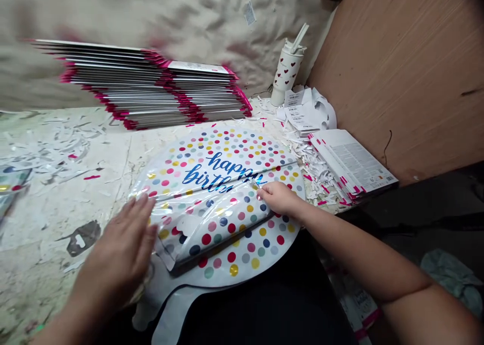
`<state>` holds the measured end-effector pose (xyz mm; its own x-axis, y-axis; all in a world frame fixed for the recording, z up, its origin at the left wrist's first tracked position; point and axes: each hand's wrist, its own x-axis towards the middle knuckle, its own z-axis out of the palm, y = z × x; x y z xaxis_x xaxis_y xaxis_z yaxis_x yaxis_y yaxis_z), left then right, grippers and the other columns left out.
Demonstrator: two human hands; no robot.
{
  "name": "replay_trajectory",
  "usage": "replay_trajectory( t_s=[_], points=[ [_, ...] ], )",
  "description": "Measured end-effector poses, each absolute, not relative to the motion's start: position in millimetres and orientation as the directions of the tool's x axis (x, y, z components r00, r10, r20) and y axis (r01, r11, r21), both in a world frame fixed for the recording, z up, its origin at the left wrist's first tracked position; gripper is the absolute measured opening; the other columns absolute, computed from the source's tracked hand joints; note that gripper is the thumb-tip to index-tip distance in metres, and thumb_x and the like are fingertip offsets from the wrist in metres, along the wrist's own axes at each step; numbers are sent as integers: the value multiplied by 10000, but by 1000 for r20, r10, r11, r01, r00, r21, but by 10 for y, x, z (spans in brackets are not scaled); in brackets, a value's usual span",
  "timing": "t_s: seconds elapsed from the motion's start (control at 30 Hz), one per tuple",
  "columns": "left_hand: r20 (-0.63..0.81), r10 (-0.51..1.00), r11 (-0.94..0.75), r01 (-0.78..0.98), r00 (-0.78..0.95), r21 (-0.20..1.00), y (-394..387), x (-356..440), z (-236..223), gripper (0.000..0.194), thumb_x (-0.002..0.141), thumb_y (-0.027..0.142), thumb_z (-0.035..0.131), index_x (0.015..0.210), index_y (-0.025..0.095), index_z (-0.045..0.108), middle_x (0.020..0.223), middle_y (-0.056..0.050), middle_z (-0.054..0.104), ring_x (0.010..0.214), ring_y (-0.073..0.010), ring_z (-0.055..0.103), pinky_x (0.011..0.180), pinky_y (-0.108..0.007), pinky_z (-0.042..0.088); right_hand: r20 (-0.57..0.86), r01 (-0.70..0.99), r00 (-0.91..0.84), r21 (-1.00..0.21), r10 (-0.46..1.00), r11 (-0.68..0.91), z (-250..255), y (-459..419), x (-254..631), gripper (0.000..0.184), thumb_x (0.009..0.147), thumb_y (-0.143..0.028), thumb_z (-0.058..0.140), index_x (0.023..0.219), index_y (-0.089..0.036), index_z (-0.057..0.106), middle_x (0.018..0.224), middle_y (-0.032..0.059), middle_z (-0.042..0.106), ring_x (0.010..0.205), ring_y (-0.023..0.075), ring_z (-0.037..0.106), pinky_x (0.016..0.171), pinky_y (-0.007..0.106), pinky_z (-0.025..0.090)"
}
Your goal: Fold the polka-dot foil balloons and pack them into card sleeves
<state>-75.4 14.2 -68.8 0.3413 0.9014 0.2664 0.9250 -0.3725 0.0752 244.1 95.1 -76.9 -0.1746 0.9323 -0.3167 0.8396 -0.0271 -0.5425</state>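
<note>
A flat foil balloon (pixel 227 146) with coloured dots and blue "happy birthday" lettering lies on the table before me. Its near part is folded over in a strip, covering some of the letters, and more dotted foil shows below the fold. My right hand (pixel 280 198) pinches the upper edge of the fold at the right with thumb and fingers. My left hand (pixel 124 244) rests at the balloon's left edge, fingers stretched out. From the balloon's near side a pale tail (pixel 176 309) hangs over the table edge.
Stacks of pink-edged cardboard sleeves (pixel 170 90) stand along the back wall. A white tumbler with hearts (pixel 288 70), a label roll (pixel 321 108) and printed packages (pixel 355 158) sit at the right. Paper scraps (pixel 56 148) litter the table (pixel 113 158); a wooden panel (pixel 408 72) bounds the right.
</note>
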Motion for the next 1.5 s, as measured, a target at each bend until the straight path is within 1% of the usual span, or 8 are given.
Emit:
replay_trajectory(
  t_s=[0.23,0.4,0.67,0.77,0.97,1.2,1.33,1.5],
  points=[
    [271,626,-733,670,732,-119,-147,109,-913,640,862,493,404,1373,114,335,1384,-128,419,1287,-248,372,1099,-374,185,-144,922,-88,-385,986,26,-606,712,2393,291,871,-321,420,986,-163,636,863,89,667,793,208,595,672,296,439],
    [225,652,-723,683,724,-106,-144,-21,-1066,654,863,516,381,1385,127,314,1410,-123,375,1307,-250,337,1084,-382,205,247,669,-701,-95,669,737,-748,333,2364,361,874,-186,398,1215,-126,499,1238,148,543,1184,267,455,997,468,353],
    [134,740,-655,752,659,-73,-61,194,-824,450,874,336,386,1182,65,570,1251,-200,540,1162,-339,502,933,-482,418,409,493,-816,126,408,861,-535,200,2524,202,860,-123,462,909,-183,649,938,85,685,1008,238,597,1076,507,296],
    [74,764,-633,767,641,-103,29,209,-746,424,817,68,321,1135,54,600,1151,-196,614,1036,-299,602,808,-402,520,550,415,-763,13,340,910,-488,-27,2612,285,833,-183,536,1100,-274,580,1116,37,630,1166,205,504,1091,433,325],
    [123,525,-851,523,842,53,365,77,-803,419,902,146,313,1290,157,471,1301,-88,521,1213,-226,472,962,-343,456,385,681,-441,-445,811,582,-923,120,2763,795,818,-221,536,1442,-139,49,1460,172,248,1358,257,209,1064,479,318],
    [90,480,-873,466,873,144,303,-60,-853,459,861,129,372,1315,143,434,1320,-121,499,1247,-273,424,1026,-444,373,303,230,-912,-180,276,956,-980,287,2523,315,901,-116,404,1176,-140,555,1228,107,578,1208,186,475,1035,397,375],
    [178,579,-804,520,795,289,106,-185,-880,400,851,157,395,1217,185,553,1171,-95,626,1089,-242,571,932,-357,463,274,242,-866,-505,420,828,-936,309,2558,292,861,-128,447,1111,-122,599,1183,114,609,1144,190,538,999,367,412],
    [-226,883,-176,736,412,654,386,-32,-694,274,831,378,437,889,254,674,863,-11,714,781,-208,657,634,-253,496,-46,312,-552,-937,833,155,-921,488,2522,174,831,-258,501,926,-170,617,839,34,694,825,165,660,740,272,527]
  ],
)
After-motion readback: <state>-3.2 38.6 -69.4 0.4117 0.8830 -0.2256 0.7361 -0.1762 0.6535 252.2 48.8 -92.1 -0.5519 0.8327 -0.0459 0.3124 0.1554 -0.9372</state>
